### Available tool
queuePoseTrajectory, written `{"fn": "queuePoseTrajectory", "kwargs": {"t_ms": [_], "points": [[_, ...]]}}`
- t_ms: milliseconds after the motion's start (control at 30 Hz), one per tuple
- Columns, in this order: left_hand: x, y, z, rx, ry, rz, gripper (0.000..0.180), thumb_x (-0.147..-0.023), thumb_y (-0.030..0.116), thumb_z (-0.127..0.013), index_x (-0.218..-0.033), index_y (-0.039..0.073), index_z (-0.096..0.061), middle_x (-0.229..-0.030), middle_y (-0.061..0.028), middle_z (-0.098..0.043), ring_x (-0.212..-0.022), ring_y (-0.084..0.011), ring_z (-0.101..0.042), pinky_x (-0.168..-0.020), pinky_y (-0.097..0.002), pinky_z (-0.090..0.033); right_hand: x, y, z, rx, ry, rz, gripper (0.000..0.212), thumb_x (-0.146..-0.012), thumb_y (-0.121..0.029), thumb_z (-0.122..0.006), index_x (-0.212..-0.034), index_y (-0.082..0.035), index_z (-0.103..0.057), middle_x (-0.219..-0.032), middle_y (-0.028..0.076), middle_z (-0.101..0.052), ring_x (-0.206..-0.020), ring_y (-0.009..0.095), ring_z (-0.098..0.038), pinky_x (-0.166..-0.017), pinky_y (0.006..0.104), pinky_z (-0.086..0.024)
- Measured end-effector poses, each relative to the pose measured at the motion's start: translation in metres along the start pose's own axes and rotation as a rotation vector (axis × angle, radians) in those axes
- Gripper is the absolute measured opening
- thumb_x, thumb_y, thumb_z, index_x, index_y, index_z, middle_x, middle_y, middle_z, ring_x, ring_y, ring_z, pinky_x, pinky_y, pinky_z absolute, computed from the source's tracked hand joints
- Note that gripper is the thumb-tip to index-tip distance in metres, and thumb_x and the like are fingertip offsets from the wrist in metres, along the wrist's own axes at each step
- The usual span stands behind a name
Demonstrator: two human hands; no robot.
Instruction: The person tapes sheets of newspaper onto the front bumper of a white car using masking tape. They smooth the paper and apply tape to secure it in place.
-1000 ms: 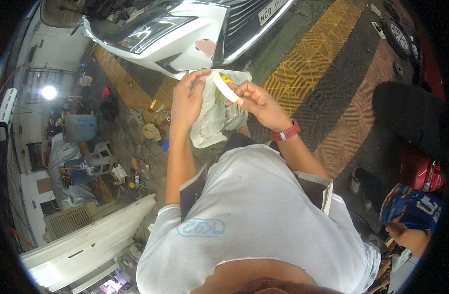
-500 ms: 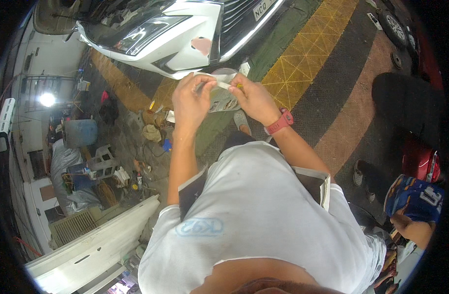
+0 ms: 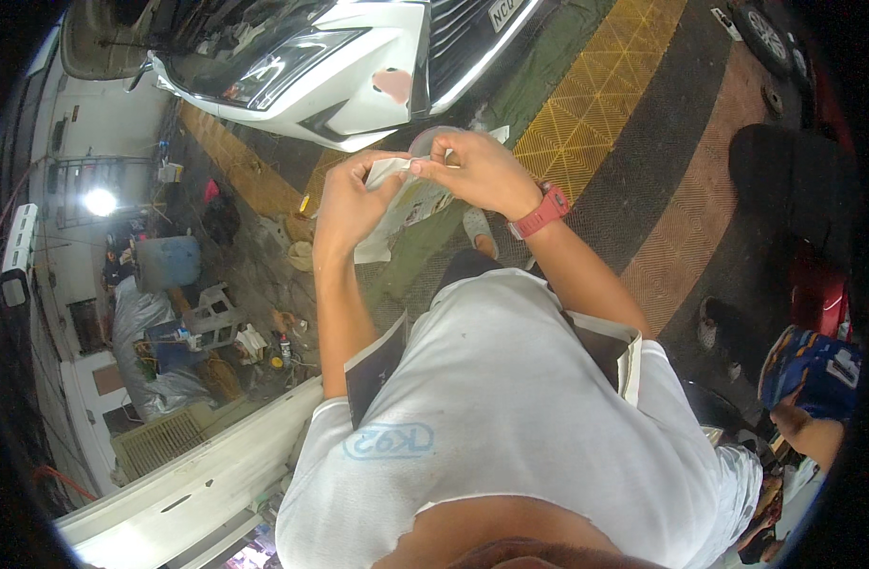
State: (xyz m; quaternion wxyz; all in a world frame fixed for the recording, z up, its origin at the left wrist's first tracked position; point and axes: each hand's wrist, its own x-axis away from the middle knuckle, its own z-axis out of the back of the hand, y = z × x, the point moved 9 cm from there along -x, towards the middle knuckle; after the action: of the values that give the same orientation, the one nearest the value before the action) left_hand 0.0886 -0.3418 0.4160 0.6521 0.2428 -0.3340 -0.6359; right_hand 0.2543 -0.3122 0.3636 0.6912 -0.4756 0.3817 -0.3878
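Note:
Both of my hands are raised in front of me, close together, just short of a white car bumper (image 3: 354, 90). My left hand (image 3: 351, 201) pinches a pale strip (image 3: 387, 169) that looks like paper or tape. Thumb and fingers of my right hand (image 3: 482, 173) pinch the strip's other end; a red watch (image 3: 545, 211) is on that wrist. A printed sheet of paper (image 3: 417, 207), like newspaper, hangs below and behind the hands. Just beyond my right fingers shows a round, greyish-pink thing (image 3: 429, 140), partly hidden; its kind is unclear. The bumper carries a pinkish bare patch (image 3: 393, 86).
Yellow and dark floor tiles (image 3: 586, 104) and a green cloth (image 3: 539, 90) lie beside the car. A loose wheel (image 3: 764, 40) is at far right. A blue drum (image 3: 167, 264), a crate (image 3: 214, 318) and a long white panel (image 3: 188, 484) stand left. Another person's arm (image 3: 809, 436) shows at right.
My left hand has shifted slightly left and down, my right hand slightly left. The sheet now hangs slantwise, with a pale corner below my left hand. Both hands still pinch the strip.

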Motion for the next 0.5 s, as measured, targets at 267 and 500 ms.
{"fn": "queuePoseTrajectory", "kwargs": {"t_ms": [267,500], "points": [[0.006,0.012,-0.001,-0.075,-0.035,-0.003,0.023,-0.092,0.011,-0.078,-0.112,0.0,-0.081,-0.097,-0.0112,-0.081,-0.085,-0.0145,-0.072,-0.083,-0.0309,-0.055,-0.006,0.001,0.0,0.098,0.054,0.024,0.05,-0.092,-0.052,-0.075,-0.078,-0.005,-0.07,-0.074,0.021,-0.07,-0.076,0.042,-0.071,-0.071,0.0508,-0.054],[0.017,0.005,0.053,-0.013,0.229,0.014,0.019,-0.098,0.013,-0.078,-0.107,-0.004,-0.081,-0.091,-0.0079,-0.079,-0.082,-0.011,-0.066,-0.078,-0.029,-0.053,0.038,0.012,-0.014,0.136,-0.107,0.138,0.049,-0.11,-0.038,-0.055,-0.148,-0.009,-0.049,-0.084,0.022,-0.07,-0.078,0.036,-0.071,-0.073,0.0468,-0.054]]}}
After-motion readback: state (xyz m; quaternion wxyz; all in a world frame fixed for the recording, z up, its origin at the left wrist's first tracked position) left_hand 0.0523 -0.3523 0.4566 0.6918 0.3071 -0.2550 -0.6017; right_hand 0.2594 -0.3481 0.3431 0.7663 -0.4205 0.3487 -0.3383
